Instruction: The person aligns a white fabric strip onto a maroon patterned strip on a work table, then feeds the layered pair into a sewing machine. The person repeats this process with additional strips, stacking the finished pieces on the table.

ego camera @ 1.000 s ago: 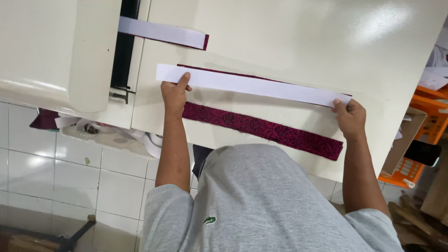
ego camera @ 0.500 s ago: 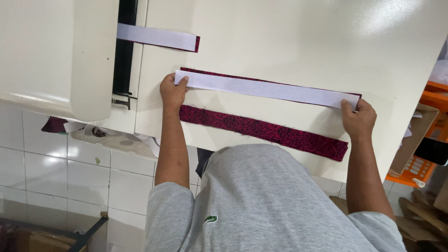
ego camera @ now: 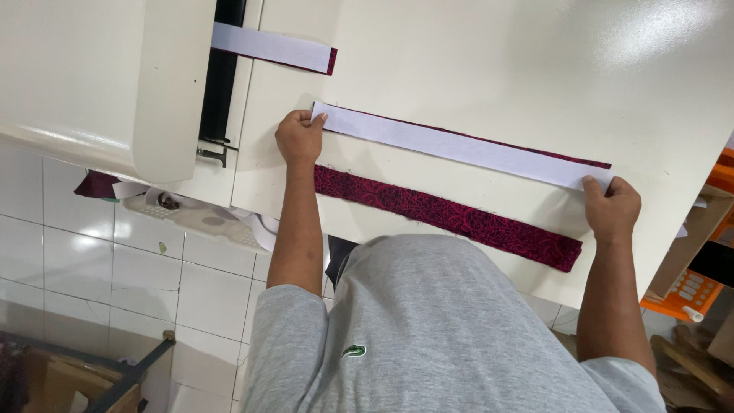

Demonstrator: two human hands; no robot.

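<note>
A long white strip (ego camera: 459,147) with a dark magenta fabric edge showing under it lies flat across the cream table (ego camera: 489,69). My left hand (ego camera: 300,138) pinches its left end. Its right end is pinned by my right hand (ego camera: 612,205) at the table's near right corner. Just below the white strip, closer to me, a patterned magenta fabric strip (ego camera: 447,216) lies flat and untouched. Another white strip (ego camera: 271,47) backed with magenta fabric sticks out from the black slot of the cream machine (ego camera: 115,84) at the upper left.
White tiled floor (ego camera: 99,268) lies to the left, with a white tray (ego camera: 191,213) of scraps beneath the machine. An orange object (ego camera: 688,291) and cardboard sit at the right edge. A dark metal frame (ego camera: 130,375) is at the bottom left.
Both hands stay on the white strip's ends while it shifts slightly rightward along the table. The strip in the machine slot sits a little farther in.
</note>
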